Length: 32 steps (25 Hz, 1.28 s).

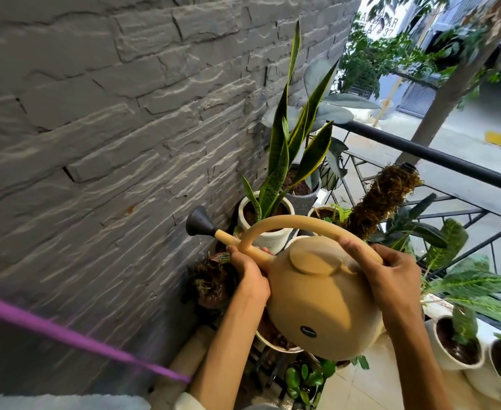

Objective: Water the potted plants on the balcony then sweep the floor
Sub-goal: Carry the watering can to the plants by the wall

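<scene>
Two hands steady one tan watering can (320, 303) above the corner pots.
Left hand (247, 270) grips the spout base, right hand (391, 273) curls round the arched handle; its black rose (199, 221) points left of the snake plant's white pot (265, 223), so a pour could likely wet the stone wall (110, 128).

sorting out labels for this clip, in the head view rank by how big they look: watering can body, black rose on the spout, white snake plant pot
1. watering can body, though it is nearest the camera
2. white snake plant pot, partly hidden
3. black rose
</scene>
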Each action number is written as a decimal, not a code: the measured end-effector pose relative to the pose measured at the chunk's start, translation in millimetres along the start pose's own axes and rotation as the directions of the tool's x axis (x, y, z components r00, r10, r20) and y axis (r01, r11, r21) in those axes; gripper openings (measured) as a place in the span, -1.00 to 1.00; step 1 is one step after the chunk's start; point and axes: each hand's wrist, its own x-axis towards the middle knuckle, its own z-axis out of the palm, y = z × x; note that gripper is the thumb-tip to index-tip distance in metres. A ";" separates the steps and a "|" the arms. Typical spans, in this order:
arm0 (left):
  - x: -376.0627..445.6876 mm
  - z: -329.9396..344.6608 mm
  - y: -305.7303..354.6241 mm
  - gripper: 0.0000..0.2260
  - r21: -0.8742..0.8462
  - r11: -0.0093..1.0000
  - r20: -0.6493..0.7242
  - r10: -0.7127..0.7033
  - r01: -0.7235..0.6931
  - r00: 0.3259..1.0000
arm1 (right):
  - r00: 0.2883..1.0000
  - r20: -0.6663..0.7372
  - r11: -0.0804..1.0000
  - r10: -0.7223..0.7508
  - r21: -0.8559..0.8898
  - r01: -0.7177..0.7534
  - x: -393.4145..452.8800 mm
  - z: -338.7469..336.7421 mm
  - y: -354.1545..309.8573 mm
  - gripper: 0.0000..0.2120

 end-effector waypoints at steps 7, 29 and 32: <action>12.9 5.3 -2.4 -0.37 0.023 0.999 0.005 -0.024 0.024 1.000 | 0.998 -0.005 0.998 0.056 0.021 -0.056 0.5 -2.0 0.5 -0.32; 46.1 64.1 4.9 -0.32 0.236 0.968 0.118 -0.115 0.085 0.986 | 0.971 -0.177 0.985 0.162 0.093 -0.148 4.5 5.5 -37.0 -0.49; 50.7 69.5 0.7 -0.34 0.213 0.974 0.103 -0.100 0.076 0.990 | 0.966 -0.207 0.987 0.155 0.064 -0.145 7.1 6.5 -43.2 -0.58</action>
